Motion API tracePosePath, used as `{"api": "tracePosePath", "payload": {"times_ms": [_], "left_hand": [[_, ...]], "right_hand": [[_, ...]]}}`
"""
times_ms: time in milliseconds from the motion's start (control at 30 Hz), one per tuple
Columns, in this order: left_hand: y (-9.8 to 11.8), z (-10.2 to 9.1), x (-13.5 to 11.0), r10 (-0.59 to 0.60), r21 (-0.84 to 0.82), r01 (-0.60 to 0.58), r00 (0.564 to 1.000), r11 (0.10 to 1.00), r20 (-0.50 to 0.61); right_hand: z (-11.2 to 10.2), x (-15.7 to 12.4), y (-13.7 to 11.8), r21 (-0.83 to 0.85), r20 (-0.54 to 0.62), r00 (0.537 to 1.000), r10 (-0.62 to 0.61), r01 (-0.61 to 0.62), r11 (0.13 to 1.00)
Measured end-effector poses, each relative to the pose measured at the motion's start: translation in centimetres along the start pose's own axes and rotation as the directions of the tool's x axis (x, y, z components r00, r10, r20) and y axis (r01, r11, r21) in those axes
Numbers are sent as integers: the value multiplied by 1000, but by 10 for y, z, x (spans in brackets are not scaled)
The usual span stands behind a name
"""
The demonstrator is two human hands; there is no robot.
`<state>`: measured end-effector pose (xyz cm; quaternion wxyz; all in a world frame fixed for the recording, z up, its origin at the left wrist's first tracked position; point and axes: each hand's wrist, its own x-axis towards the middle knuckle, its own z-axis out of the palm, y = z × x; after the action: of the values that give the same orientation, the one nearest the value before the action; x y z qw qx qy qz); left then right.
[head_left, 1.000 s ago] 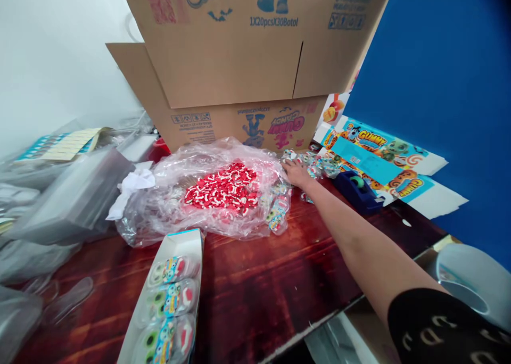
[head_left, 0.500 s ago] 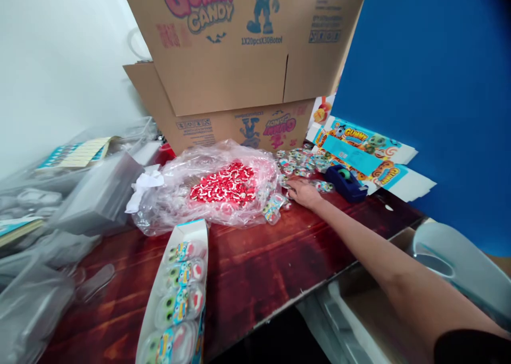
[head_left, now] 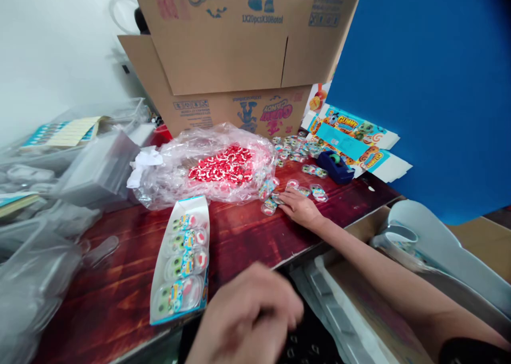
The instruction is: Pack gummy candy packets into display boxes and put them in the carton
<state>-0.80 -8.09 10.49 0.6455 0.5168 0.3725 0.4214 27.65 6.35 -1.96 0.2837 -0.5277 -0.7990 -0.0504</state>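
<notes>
My right hand [head_left: 299,208] lies palm down on the dark red table [head_left: 247,236], fingers stretched out and touching small clear candy packets [head_left: 270,204]. More such packets [head_left: 297,150] are scattered behind it. My left hand [head_left: 249,319] is low in front, blurred, fingers curled, and I cannot make out anything in it. An open white carton [head_left: 181,257] with several packed candies lies left of the left hand. A clear plastic bag of red and white candies [head_left: 223,166] sits behind it.
Big cardboard boxes [head_left: 235,50] printed "Gummy Candy" stand at the back. Flat printed cartons [head_left: 355,138] and a dark blue tape dispenser [head_left: 335,166] lie at the right by a blue wall. Clear plastic trays [head_left: 72,178] pile up at the left. A grey-white container [head_left: 435,241] sits off the table's right edge.
My right hand has pulled back from the packet pile toward me, dragging packets along the table. My left hand has come into view at the bottom. The camera has shifted.
</notes>
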Motion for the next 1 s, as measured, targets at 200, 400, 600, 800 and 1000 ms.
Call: {"api": "tracePosePath", "payload": {"times_ms": [200,400,600,800,1000], "left_hand": [[-58,14,73,-279,-122,264,952,957,-129],[-86,13,91,-334,-272,301,939,914,-84],[-90,9,89,-310,-278,263,940,924,-141],[-86,1,83,-301,-268,245,934,932,-193],[-85,-6,80,-335,-321,254,914,912,-228]], "right_hand": [[-9,-38,-56,207,-114,993,17,7,978],[-20,-54,-89,403,-62,995,-76,95,910],[-29,-57,-88,551,13,1000,16,-21,834],[-28,-45,-63,412,-93,962,256,-197,890],[-32,-23,-36,-54,161,942,293,-288,956]]}}
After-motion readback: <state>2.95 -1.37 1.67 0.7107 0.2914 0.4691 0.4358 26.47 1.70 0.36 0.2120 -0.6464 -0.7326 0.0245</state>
